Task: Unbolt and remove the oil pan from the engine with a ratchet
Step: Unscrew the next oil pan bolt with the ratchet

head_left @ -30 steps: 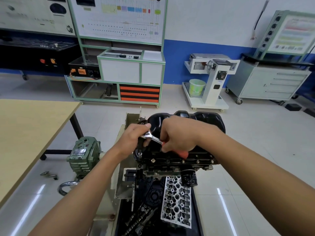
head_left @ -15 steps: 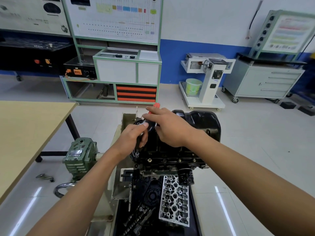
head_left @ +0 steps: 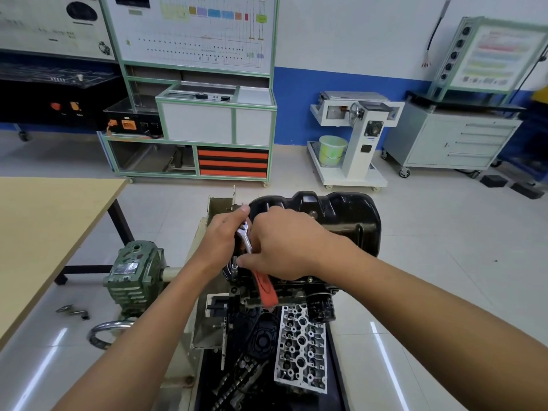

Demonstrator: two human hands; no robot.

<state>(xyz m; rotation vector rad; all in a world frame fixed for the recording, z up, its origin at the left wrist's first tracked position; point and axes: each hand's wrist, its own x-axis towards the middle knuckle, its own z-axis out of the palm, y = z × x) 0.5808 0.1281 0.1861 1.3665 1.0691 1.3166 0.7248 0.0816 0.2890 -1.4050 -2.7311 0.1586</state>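
Note:
The black oil pan point(head_left: 341, 221) faces up on the engine point(head_left: 296, 287), which sits on a stand. A chrome ratchet point(head_left: 245, 237) with an orange handle point(head_left: 265, 287) stands at the pan's near-left corner. My left hand point(head_left: 224, 238) holds the ratchet's head from the left. Over the shaft my right hand point(head_left: 284, 241) grips it, with the orange handle sticking out below toward me. The socket and the bolt under it are mostly hidden by my fingers.
A cylinder head point(head_left: 302, 348) and camshaft parts point(head_left: 237, 381) lie in the tray below the engine. A green gearbox point(head_left: 133, 274) with a hand wheel stands to the left. A wooden table point(head_left: 44, 226) is at far left. Cabinets and carts line the back wall.
The orange handle has swung from pointing away from me round to pointing toward me. My right hand moved with it; my left hand stayed on the ratchet head.

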